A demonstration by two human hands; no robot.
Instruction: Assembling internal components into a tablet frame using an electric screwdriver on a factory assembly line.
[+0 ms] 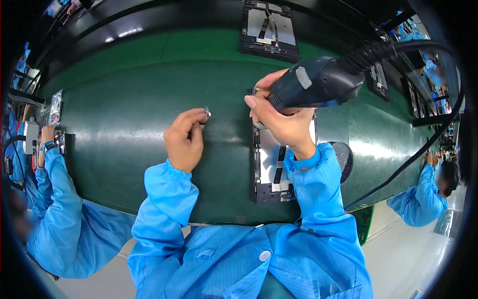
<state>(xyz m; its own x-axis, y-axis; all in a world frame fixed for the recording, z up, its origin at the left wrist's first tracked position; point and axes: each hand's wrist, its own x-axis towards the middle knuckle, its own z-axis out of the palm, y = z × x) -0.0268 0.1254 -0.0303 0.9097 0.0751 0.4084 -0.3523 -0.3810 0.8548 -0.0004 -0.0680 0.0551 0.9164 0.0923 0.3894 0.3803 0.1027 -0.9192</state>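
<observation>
My left hand (185, 139), over the bench left of centre, pinches a small metallic electronic part (208, 113) between its fingertips; the part's exact kind is too small to tell. In my right hand (286, 119) is a dark corded electric screwdriver (318, 82), its body tilted up and to the right. My fingers hide its tip, near the upper left corner of an opened tablet (264, 172). The tablet lies flat below my right hand and forearm, showing a silver inner plate, a black ribbon cable and dark edges.
A round dark dish (343, 158) with a grey grainy inside sits right of the tablet. Another opened tablet (269, 30) lies at the back, and a further device (379, 82) right of it. The screwdriver's black cable (425, 137) loops down the right. Co-workers in blue sit at both sides.
</observation>
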